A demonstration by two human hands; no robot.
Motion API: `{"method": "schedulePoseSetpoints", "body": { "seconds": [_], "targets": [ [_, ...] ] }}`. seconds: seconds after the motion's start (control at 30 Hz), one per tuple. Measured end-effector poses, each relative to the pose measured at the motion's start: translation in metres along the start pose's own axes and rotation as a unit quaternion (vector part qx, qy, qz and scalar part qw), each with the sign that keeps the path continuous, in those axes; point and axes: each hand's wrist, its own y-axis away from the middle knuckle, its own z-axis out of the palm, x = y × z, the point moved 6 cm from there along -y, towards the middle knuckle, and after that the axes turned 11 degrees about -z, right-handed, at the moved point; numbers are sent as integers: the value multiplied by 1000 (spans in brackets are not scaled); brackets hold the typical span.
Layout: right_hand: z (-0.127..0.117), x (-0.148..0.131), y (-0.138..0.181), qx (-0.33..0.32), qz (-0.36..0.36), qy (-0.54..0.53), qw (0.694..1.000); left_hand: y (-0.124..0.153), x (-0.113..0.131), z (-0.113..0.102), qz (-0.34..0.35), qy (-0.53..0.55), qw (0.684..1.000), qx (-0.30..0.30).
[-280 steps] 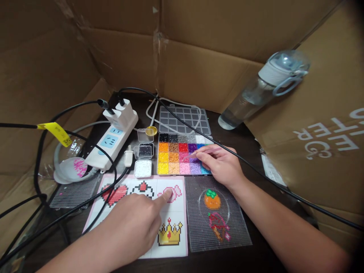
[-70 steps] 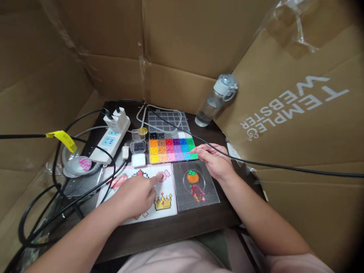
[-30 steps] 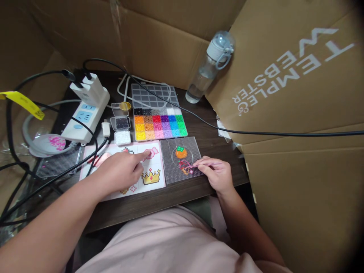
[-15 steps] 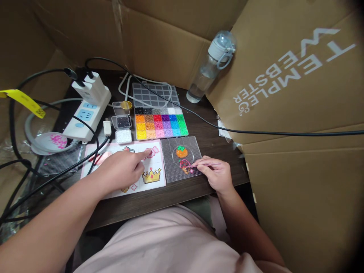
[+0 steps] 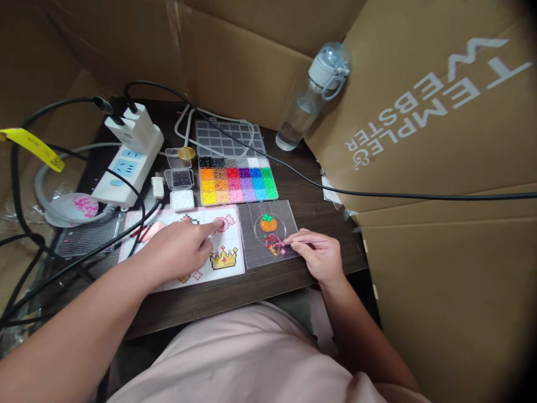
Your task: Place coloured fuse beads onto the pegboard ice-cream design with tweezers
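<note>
My left hand (image 5: 184, 249) lies over a printed pattern sheet (image 5: 224, 240) with pixel pictures. Its index finger stretches out to a pink candy picture, while the other fingers curl under; nothing is in it. Between the fingers of my right hand (image 5: 319, 258) is a thin pair of pink tweezers (image 5: 308, 242), closed on by thumb and fingers. Their tip points left onto a clear pegboard (image 5: 255, 254). On this board sit an orange bead shape (image 5: 268, 224) with a green top and a red and brown bead shape (image 5: 272, 243). Whether the tip holds a bead is too small to tell.
Behind the sheet lies a bead box (image 5: 239, 182) with many colours, beside small bead cases (image 5: 182, 200). A power strip (image 5: 128, 162) and black cables crowd the left. A water bottle (image 5: 300, 112) stands at the back, near cardboard walls (image 5: 419, 235). A dish (image 5: 62, 210) holds pink beads.
The view has shifted very slightly. Both hands keep nearly the same places, with the tweezer tip still at the red and brown bead shape.
</note>
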Motion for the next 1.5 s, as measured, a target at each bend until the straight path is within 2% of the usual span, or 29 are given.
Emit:
{"method": "schedulePoseSetpoints", "body": {
  "seconds": [1.5],
  "targets": [
    [1, 0, 0, -11, -16, 8, 1000, 1, 2, -1, 13, -2, 1000, 7]
  ]
}}
